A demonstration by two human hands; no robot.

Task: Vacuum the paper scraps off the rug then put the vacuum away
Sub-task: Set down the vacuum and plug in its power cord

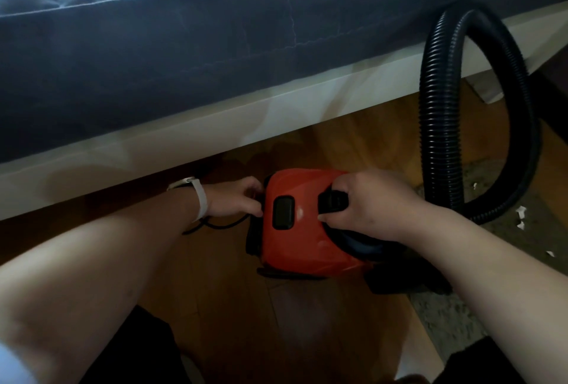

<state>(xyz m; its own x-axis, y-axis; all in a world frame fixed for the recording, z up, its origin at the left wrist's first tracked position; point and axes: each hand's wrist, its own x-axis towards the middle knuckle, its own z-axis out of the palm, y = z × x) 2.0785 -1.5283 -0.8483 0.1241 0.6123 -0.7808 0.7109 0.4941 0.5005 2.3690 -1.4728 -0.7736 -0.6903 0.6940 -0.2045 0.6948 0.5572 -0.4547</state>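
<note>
A small red canister vacuum (302, 231) sits on the wooden floor just in front of the bed. My right hand (373, 203) grips its black carry handle on top. My left hand (238, 200), with a white watch on the wrist, pinches the black power cord (215, 226) at the vacuum's left end. A black ribbed hose (439, 125) loops up from the vacuum on the right. White paper scraps (521, 214) lie on the grey rug (498, 248) at the right edge.
A bed with a dark blue quilt (184, 45) and a white frame rail (215, 128) fills the upper view, with a dark gap under it. Wooden floor (233, 297) spreads below the vacuum. My knees in dark clothing show at the bottom.
</note>
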